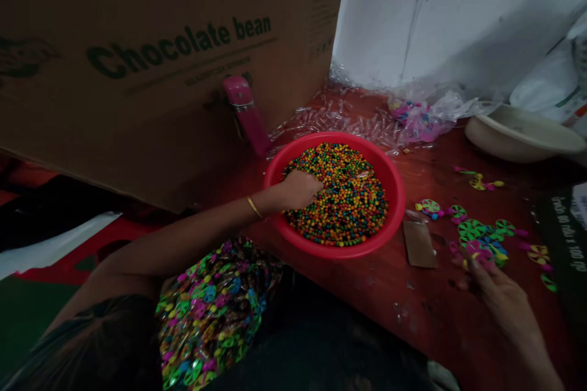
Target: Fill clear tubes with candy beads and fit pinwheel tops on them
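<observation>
My left hand (301, 190) is closed, knuckles up, over the small round multicoloured candies (342, 208) that fill a red plastic basin (397, 195). Its fingertips dip into the candies, and whatever they grip is hidden. At the right, my right hand (493, 287) has its thumb and fingers drawn together on a pink plastic wheel toy (479, 250). This lies at the edge of a loose pile of green wheel toys (471, 230), with blue and yellow pieces around it. The fingertips are dim and partly blurred.
A large cardboard box (160, 91) stands behind a pink flask (247, 116). Clear plastic tubes (339, 116) lie behind the basin. A pale bowl (523, 134) sits back right, and a brown card piece (419, 244) near the wheels. Filled wheel-topped tubes (211, 317) are heaped below the table.
</observation>
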`<state>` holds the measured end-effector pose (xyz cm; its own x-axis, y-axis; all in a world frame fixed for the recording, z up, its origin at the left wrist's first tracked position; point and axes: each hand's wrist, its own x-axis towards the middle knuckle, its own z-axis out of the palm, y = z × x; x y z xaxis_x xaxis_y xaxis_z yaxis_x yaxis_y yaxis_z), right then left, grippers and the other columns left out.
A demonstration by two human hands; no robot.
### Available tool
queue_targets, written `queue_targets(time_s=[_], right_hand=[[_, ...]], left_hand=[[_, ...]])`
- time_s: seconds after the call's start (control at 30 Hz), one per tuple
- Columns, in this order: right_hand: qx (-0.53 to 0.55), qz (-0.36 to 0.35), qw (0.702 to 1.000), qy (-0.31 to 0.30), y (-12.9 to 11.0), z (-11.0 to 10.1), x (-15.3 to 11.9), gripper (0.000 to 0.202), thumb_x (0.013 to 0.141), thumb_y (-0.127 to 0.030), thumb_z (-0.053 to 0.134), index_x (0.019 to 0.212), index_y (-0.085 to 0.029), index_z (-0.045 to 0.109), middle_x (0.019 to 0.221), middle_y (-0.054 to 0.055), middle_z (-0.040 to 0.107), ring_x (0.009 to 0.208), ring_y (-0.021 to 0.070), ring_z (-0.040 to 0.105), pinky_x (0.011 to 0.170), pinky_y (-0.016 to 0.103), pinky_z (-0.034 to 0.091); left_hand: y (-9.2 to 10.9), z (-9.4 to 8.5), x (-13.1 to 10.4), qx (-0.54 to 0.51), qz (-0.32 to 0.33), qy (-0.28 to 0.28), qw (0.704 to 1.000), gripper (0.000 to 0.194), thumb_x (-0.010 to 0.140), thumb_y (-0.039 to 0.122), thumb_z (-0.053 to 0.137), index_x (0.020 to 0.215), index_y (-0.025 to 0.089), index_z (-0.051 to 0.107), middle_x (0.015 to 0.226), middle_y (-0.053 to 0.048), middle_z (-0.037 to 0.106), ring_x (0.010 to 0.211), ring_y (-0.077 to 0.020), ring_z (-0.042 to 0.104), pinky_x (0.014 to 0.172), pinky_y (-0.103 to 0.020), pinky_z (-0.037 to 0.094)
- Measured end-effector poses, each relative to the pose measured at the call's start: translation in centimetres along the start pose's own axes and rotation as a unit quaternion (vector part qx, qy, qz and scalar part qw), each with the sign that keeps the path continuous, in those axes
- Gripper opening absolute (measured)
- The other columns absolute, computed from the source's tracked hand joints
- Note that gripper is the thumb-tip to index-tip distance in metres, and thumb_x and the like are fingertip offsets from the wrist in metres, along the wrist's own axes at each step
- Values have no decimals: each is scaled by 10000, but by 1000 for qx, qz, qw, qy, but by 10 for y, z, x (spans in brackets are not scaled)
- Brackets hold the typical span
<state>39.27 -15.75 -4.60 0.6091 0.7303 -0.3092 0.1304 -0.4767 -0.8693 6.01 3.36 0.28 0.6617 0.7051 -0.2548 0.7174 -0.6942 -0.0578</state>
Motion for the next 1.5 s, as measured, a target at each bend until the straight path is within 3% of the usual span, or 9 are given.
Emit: queue_targets(time_s=[0.17,0.3,0.37,0.47,0.57,0.83,1.1,1.33,1.5], right_hand=[[172,15,982,-78,0,23,-2,424,598,-576,673,697,-172,590,509,-43,477,400,61,412,388,191,361],[280,1,953,-118,-16,42,-4,360,618,-484,717,759,-175,600,490,-90,357,364,19,296,364,162,329],[291,-10,945,-149,-25,47,-4,361,611,-462,732,791,-175,609,528,-82,401,373,16,315,375,170,353],[290,-44,938,-183,-42,56,-5,359,586,-395,765,839,-189,616,603,-55,495,413,28,386,423,194,410],[273,-107,934,-206,-63,73,-6,339,595,-342,762,870,-206,619,688,-26,565,476,53,459,479,218,444],[217,-210,922,-243,-109,137,-2,332,687,-442,665,882,-174,672,525,-58,441,466,58,369,450,203,313],[224,-188,897,-333,-125,169,-13,337,650,-497,670,751,-176,689,569,-28,531,506,68,413,465,198,307],[225,-225,874,-366,-112,159,-3,288,666,-464,673,768,-196,705,688,-5,595,505,68,368,458,209,302],[192,-275,897,-287,-109,168,-14,322,727,-492,605,789,-192,705,747,14,628,627,111,462,567,234,379]], left_hand=[[34,-2,32,-46,12,-14,999,213,764,119,460,868,115,646,845,-146,667,839,-255,628,686,-314,445],[30,3,42,-131,33,13,991,273,808,249,475,1029,147,598,933,-89,663,835,-202,620,682,-272,447],[19,7,40,-265,50,23,963,329,824,295,472,1113,153,544,1001,-67,644,850,-163,602,694,-242,446],[6,12,29,-502,68,9,862,385,815,303,496,1165,141,481,1044,-68,618,856,-143,580,712,-244,451],[6,11,17,-598,77,6,798,358,798,269,528,1126,131,489,1035,-77,612,871,-143,575,747,-264,457],[25,0,-11,-611,70,73,785,302,853,191,471,1151,176,508,1174,-96,575,1074,-160,533,856,-291,455],[44,12,-22,-703,115,67,699,212,828,306,496,971,154,534,845,-13,522,716,-97,505,659,-245,468],[47,12,-25,-711,109,86,690,344,845,437,450,1038,161,522,671,34,443,534,-64,415,513,-203,373],[51,22,-24,-596,68,201,774,387,872,417,396,1177,201,496,848,-25,582,756,-133,545,680,-259,457]])
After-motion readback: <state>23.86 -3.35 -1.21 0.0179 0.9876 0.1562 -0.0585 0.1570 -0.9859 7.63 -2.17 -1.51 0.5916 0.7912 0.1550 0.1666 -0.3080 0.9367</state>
